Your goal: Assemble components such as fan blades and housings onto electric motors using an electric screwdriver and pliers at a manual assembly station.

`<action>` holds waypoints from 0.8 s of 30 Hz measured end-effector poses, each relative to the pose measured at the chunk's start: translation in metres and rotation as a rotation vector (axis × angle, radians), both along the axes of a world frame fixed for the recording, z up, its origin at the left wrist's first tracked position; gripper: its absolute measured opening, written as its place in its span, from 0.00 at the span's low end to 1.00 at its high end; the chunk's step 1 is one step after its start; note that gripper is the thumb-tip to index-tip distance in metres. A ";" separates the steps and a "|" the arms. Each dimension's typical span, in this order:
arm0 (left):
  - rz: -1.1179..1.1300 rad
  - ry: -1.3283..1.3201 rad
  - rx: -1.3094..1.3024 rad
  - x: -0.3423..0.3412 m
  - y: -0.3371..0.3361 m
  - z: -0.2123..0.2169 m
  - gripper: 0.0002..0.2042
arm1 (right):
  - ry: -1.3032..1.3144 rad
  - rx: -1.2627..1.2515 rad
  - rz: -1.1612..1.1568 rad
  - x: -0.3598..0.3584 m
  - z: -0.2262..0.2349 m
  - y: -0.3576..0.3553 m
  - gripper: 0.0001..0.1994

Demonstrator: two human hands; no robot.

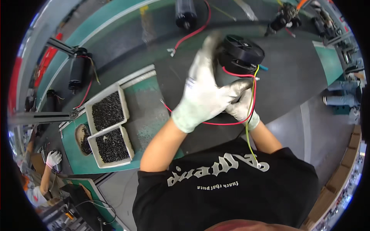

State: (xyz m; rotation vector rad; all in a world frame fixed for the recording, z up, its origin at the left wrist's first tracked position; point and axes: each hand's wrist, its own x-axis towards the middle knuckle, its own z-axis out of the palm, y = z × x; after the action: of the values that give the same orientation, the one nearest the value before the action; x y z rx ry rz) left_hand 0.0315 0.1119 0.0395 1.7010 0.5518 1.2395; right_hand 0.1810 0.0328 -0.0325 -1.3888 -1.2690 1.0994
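A black cylindrical motor point(241, 54) with a round cap lies on the dark work surface in front of me. Red, yellow-green and blue wires come from its near side. My left hand point(202, 90), in a white glove with dark fingertips, is open beside the motor. Its blurred fingers stretch up along the motor's left side, and the thumb points right, below the motor. My right hand point(246, 109), also gloved, is nearer me, under the left thumb. Its fingers are mostly hidden, so its hold is unclear. A red wire point(223, 123) and a yellow-green wire point(247, 138) hang across it.
Two white trays of small black parts, one far point(106, 110) and one near point(111, 147), stand left beside a small bowl point(81, 138). Other black motors stand at the back point(185, 15) and left point(79, 69). A black tool point(283, 19) hangs back right. A co-worker's gloved hand point(54, 158) shows far left.
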 end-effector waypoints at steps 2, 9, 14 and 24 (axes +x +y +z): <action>-0.094 0.089 0.090 -0.011 -0.001 0.029 0.55 | -0.738 0.367 0.113 0.008 -0.053 -0.013 0.44; -0.100 -0.239 0.310 -0.023 -0.015 0.004 0.57 | 0.104 0.490 0.318 0.026 0.060 -0.008 0.41; -0.069 -0.248 0.238 -0.029 -0.027 0.008 0.52 | -0.063 1.077 0.667 0.040 0.116 0.043 0.33; -0.082 -0.272 0.213 -0.022 -0.038 0.004 0.42 | -0.207 1.183 0.577 0.017 0.139 0.051 0.29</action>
State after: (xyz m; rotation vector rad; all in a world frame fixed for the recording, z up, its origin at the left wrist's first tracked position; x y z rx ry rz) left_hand 0.0095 0.0737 0.0436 1.6720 0.1910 1.4819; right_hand 0.1984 0.0842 0.1067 -0.2285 -2.0437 0.3331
